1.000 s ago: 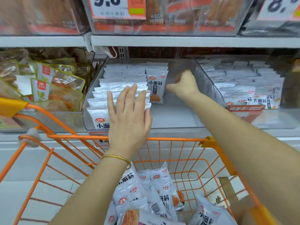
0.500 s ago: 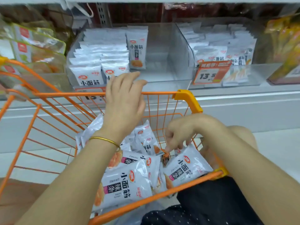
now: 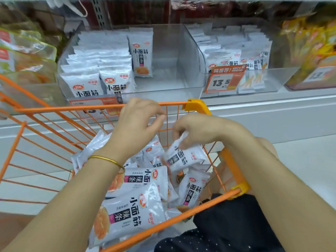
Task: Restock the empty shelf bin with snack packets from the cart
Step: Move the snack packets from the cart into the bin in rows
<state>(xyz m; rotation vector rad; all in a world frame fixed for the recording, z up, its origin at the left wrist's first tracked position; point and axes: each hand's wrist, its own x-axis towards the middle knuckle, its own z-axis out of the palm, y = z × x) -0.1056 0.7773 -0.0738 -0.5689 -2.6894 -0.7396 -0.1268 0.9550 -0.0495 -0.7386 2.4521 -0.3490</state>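
The clear shelf bin (image 3: 189,57) holds rows of white snack packets on its left side, with one packet (image 3: 141,51) standing upright at the back; its right part is bare. The orange cart (image 3: 198,106) below holds several white snack packets (image 3: 131,213). My right hand (image 3: 196,130) grips the top edge of one snack packet (image 3: 183,157) and holds it just above the pile. Hovering over the cart with fingers loosely curled, my left hand (image 3: 138,124) holds nothing and wears a gold bangle at the wrist.
A neighbouring bin on the right (image 3: 236,57) is full of similar white packets behind an orange 13.5 price tag (image 3: 224,80). Green-labelled packets (image 3: 23,57) fill the bin at left, yellow packets (image 3: 312,51) the far right. A white shelf ledge runs behind the cart.
My right hand has closed on a packet and lifted it off the pile. My left hand moved slightly right over the cart. Earlier both hands were at the shelf bin.
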